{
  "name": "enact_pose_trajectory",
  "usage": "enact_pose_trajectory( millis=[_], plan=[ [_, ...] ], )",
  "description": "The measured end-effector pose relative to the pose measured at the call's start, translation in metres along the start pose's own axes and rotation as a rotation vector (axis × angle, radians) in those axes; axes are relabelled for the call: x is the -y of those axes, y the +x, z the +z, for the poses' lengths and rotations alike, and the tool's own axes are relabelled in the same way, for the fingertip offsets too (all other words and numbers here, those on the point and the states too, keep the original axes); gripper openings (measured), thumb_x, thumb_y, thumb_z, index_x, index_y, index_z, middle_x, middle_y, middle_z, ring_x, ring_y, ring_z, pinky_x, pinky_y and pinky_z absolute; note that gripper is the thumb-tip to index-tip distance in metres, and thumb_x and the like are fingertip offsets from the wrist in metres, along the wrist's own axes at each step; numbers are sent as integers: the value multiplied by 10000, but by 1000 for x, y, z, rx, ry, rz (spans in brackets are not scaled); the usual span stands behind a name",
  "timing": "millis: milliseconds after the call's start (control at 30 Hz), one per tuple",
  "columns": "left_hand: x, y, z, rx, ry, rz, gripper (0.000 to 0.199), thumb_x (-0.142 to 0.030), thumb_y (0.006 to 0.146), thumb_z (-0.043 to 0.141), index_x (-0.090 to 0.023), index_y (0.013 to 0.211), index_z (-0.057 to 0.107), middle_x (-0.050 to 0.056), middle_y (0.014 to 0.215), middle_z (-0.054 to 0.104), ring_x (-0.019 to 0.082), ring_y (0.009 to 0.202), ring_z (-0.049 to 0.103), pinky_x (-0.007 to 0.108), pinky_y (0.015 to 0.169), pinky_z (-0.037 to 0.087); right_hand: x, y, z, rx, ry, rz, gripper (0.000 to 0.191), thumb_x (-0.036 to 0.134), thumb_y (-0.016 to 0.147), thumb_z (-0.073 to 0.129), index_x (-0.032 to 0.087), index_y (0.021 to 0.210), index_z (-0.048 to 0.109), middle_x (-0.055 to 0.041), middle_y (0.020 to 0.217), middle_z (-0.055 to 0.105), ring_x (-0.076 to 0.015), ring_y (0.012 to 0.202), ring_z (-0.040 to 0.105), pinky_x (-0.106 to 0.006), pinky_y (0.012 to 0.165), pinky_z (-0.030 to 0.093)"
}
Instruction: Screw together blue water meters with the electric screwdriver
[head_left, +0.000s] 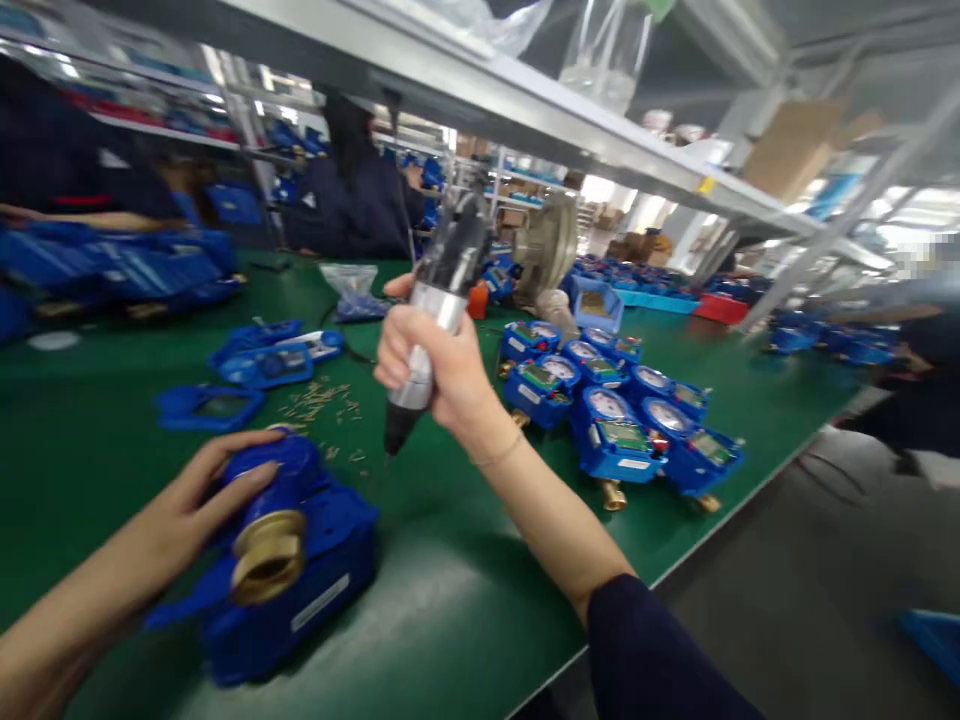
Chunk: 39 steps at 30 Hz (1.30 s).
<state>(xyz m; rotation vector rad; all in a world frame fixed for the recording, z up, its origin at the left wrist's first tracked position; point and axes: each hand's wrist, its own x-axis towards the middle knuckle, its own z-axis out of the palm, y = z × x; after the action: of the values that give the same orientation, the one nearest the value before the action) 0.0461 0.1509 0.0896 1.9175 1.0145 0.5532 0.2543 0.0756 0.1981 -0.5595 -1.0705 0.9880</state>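
Got the silver-and-black power screwdriver (438, 308) in a snug grip with the right hand (442, 365), mid-frame. Also clasping the blue plastic meter with brass fitting (322, 560) under the left hand (206, 495), lower left, near little brass-coloured screws (319, 405) scattered on the green surface (450, 600).

Lighting is bright, apparently daylight from the far background, with pale glare on the tabletop (435, 600), shade beneath the shelf (450, 75), blur throughout, stretched edges and a pixelated patch at right.
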Motion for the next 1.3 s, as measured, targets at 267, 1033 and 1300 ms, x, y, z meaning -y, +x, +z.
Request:
enact_pose_trajectory(
  millis=[267,1033,1300],
  plan=[
    [-15,-12,-3,65,-219,-96,572,-636,843,535,-299,1297,455,17,1363,543,307,1233,527,414,1075,409,-8,-12,5,-18,-1,36,291,274,762,690,226,950,473,120,530,443,-64,396,397,-208,420,367],
    [6,-4,-3,50,-237,-46,545,-636,827,566,-342,1278,484,-10,1414,520,277,1245,527,369,1009,473,-53,-18,9,-65,-145,227,255,154,713,619,210,926,490,118,482,498,-68,364,437,-180,396,384],
    [8,-3,-2,32,-229,-38,510,-626,828,572,-359,1256,495,-18,1412,527,272,1270,511,396,1073,421,-50,-21,11,-30,-106,231,205,205,730,640,207,852,475,116,481,486,-50,351,403,-177,391,376]
  ],
)
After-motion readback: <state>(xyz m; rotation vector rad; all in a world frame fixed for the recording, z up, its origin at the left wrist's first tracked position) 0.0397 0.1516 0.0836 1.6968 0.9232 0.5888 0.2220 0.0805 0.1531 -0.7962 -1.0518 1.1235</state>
